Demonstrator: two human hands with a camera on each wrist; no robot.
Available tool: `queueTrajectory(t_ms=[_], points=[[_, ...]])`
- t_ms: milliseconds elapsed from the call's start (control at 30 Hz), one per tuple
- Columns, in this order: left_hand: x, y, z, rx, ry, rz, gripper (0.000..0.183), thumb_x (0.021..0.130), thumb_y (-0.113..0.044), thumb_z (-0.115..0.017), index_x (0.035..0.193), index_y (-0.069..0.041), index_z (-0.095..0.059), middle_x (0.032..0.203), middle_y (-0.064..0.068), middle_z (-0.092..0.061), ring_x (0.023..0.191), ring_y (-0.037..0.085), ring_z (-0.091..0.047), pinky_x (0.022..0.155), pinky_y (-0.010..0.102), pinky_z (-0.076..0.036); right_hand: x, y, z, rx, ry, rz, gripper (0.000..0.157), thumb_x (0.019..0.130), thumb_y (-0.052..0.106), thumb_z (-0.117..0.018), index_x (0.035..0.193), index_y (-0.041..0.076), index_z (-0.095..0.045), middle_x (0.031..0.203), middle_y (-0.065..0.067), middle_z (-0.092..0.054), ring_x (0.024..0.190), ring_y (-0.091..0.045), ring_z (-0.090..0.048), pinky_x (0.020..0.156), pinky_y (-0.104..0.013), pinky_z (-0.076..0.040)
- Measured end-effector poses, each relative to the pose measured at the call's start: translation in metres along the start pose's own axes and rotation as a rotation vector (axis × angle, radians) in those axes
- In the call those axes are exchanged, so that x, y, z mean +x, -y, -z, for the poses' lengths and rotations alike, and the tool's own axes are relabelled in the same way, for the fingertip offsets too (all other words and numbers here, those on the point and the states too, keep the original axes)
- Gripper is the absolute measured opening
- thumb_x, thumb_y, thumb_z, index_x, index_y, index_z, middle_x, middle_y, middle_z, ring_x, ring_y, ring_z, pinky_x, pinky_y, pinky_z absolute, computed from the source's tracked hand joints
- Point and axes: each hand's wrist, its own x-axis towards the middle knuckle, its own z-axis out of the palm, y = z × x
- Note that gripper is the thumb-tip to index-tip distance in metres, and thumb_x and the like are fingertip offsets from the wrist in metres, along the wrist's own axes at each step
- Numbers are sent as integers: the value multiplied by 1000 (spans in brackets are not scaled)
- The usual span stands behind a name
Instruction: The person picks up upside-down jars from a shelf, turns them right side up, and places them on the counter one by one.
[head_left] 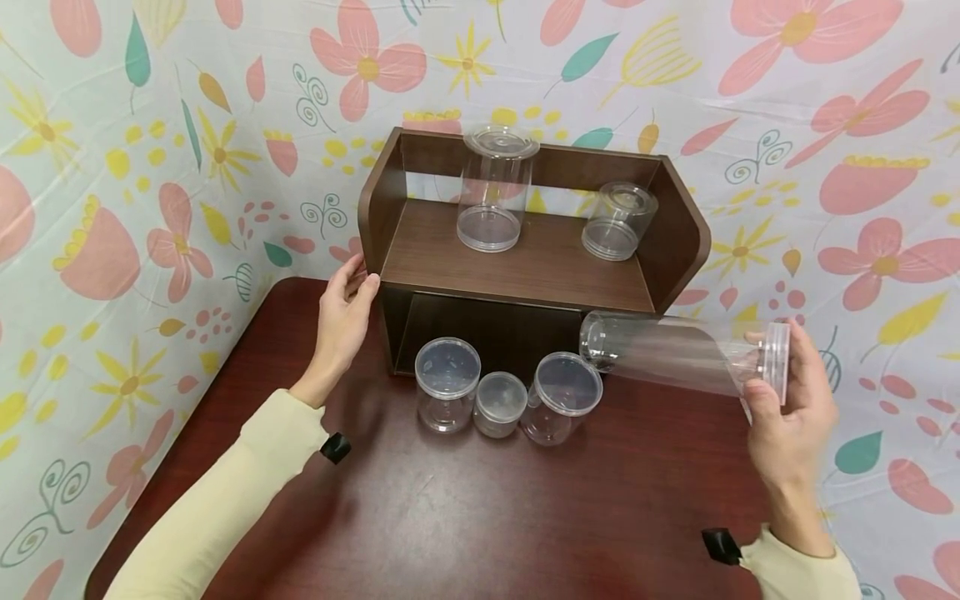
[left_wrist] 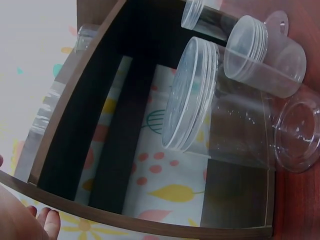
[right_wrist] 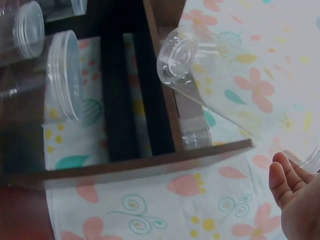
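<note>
My left hand [head_left: 341, 321] grips the left side panel of a dark brown two-tier shelf [head_left: 517, 279], its thumb at the front edge. In my right hand [head_left: 795, 417] is a tall clear plastic jar [head_left: 667, 350], held by its lidded end. The jar lies nearly level in the air, its base pointing left in front of the shelf's right side. In the right wrist view the jar [right_wrist: 215, 75] slants past the side panel, and only part of the hand [right_wrist: 300, 200] shows. On the upper tier stand a large clear jar [head_left: 491, 196] and a small one [head_left: 617, 225].
Three lidded clear jars stand on the reddish-brown table [head_left: 480, 517] before the lower tier: a left jar [head_left: 447, 383], a small middle jar [head_left: 499, 406] and a right jar [head_left: 558, 400]. Floral cloth [head_left: 225, 167] hangs behind and at the sides.
</note>
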Motion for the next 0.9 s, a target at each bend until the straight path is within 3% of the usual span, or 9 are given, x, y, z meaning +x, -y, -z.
queueTrajectory(t_ms=[167, 333, 400, 533, 733, 900], points=[[6, 3, -3, 24, 5, -16, 54, 106, -19, -59, 154, 2, -44, 144, 23, -48, 136, 29, -51, 115, 40, -40, 10, 8, 6, -3, -22, -11, 61, 85, 7, -81, 137, -13, -56, 115, -17, -70, 92, -18, -65, 83, -17, -50], [10, 2, -6, 25, 16, -14, 53, 106, -14, -58, 153, 3, -43, 141, 25, -47, 131, 32, -53, 114, 41, -41, 20, 12, 20, -193, -52, 5, 62, 82, 11, -84, 136, -10, -61, 117, -11, -72, 94, -14, -67, 82, -14, -51], [8, -5, -8, 33, 15, -5, 52, 106, -12, -58, 153, 5, -43, 140, 27, -46, 129, 34, -53, 112, 43, -42, 25, 12, 26, -274, -51, 19, 64, 81, 16, -86, 136, -8, -62, 121, -10, -71, 96, -13, -66, 82, -14, -51], [4, -23, -10, 62, 13, 1, 51, 105, -7, -56, 152, 9, -42, 142, 31, -46, 129, 38, -53, 111, 46, -43, 32, 10, 33, -321, -15, 52, 68, 81, 20, -89, 136, -9, -61, 127, -12, -67, 101, -15, -64, 85, -14, -50], [1, -35, -13, 76, 15, -32, 47, 105, -4, -56, 149, 10, -46, 142, 32, -48, 130, 41, -52, 110, 47, -44, 37, 11, 38, -304, 22, 41, 64, 79, 2, -84, 136, -12, -60, 129, -17, -66, 105, -18, -63, 86, -15, -51], [2, -31, -16, 67, 3, -51, 44, 104, -2, -57, 145, 11, -50, 138, 34, -49, 128, 44, -53, 110, 51, -44, 37, 12, 42, -442, 93, 11, 68, 76, -4, -84, 139, -5, -61, 134, -10, -65, 109, -14, -61, 88, -13, -48]])
